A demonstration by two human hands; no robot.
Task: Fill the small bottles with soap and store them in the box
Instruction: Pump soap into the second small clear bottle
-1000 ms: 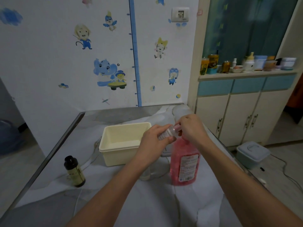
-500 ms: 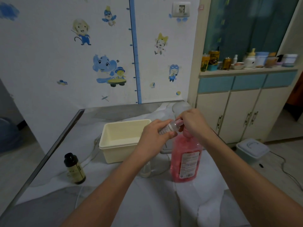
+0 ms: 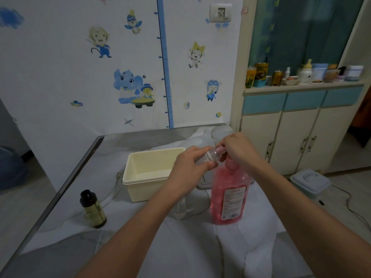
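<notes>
A person's left hand (image 3: 190, 169) grips a small bottle (image 3: 205, 157), tilted with its mouth toward two o'clock and held at the top of a pink soap bottle (image 3: 230, 195) that stands on a white cloth (image 3: 190, 247). The right hand (image 3: 241, 151) curls over that top (what caps it cannot be made out). The open cream box (image 3: 152, 173) sits at nine o'clock of the soap bottle. A clear bottle (image 3: 180, 210), half hidden behind the left forearm, stands at five o'clock of the box, and a dark bottle (image 3: 93, 209) at eight o'clock.

Left hand (image 3: 188, 169), right hand (image 3: 239, 151) close together, fingers (image 3: 210, 164) curled
</notes>
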